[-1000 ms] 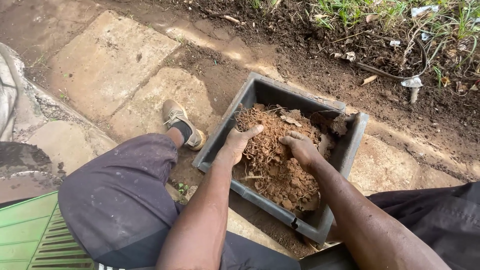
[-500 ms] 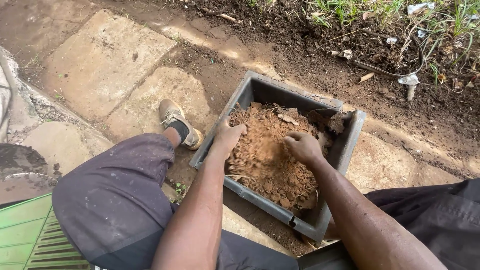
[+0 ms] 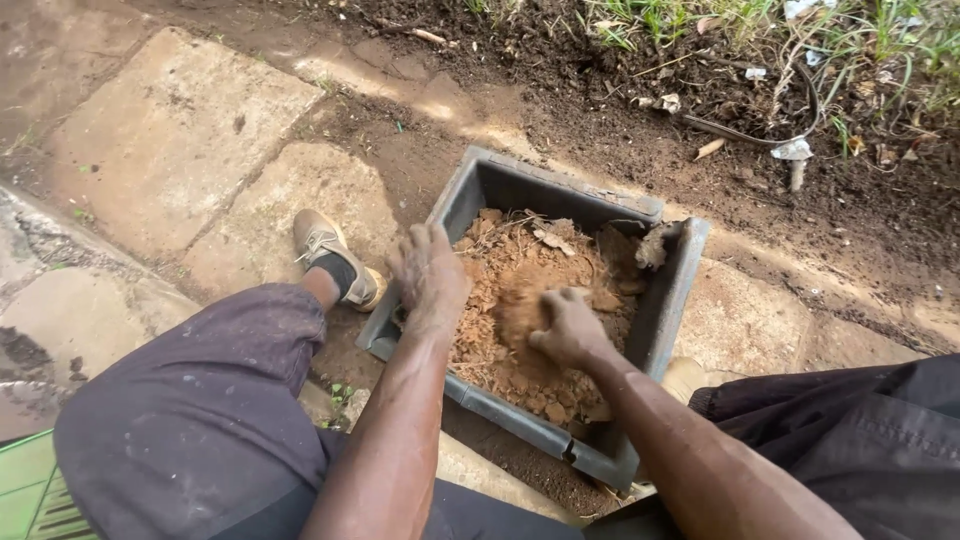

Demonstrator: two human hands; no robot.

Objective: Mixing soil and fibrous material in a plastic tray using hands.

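Note:
A dark grey rectangular tub (image 3: 560,190) sits on the ground between my knees, filled with reddish-brown clumpy soil (image 3: 510,270) and a few dry leaves. My left hand (image 3: 430,275) hovers over the tub's left side, fingers spread and dusty, holding nothing I can see. My right hand (image 3: 565,325) is pushed into the soil near the middle, fingers curled into a clump of it. Motion blur softens the soil around the right hand.
Stone paving slabs (image 3: 170,130) lie to the left and under the tub. My left foot in a tan shoe (image 3: 330,250) rests beside the tub. Dark earth with grass, twigs and litter (image 3: 790,150) runs along the back. A green ribbed object (image 3: 30,490) is at bottom left.
My left hand has lifted off the soil and moved toward the tub's left edge. My right hand has slid nearer to me and dug deeper into the soil.

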